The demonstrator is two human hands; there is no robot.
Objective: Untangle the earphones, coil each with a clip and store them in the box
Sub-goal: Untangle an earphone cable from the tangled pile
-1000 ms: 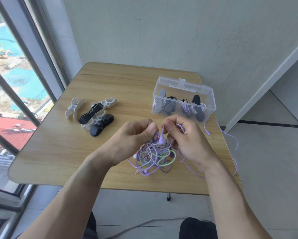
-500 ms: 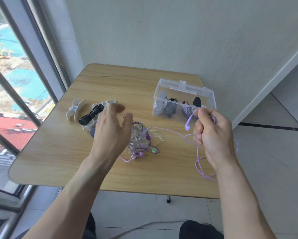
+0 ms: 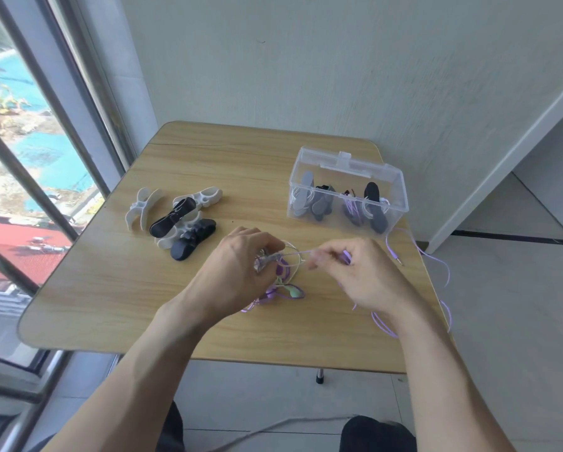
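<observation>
At the middle of the wooden table [image 3: 110, 288], the left hand [image 3: 237, 272] curls over a tangle of earphones [image 3: 281, 282], purple and pale green, gripping the knot. Just to its three o'clock, the right hand [image 3: 355, 272] pinches a purple cord [image 3: 296, 254] stretched taut between the two hands; its fingertips are blurred. More purple cord trails off the table's edge at four o'clock, the plug [image 3: 396, 257] lying near the box. The clear box [image 3: 348, 190] stands at one o'clock from the hands, lid up, with coiled sets inside. Loose clips [image 3: 175, 220], white and black, lie heaped at ten o'clock, well apart from the tangle.
</observation>
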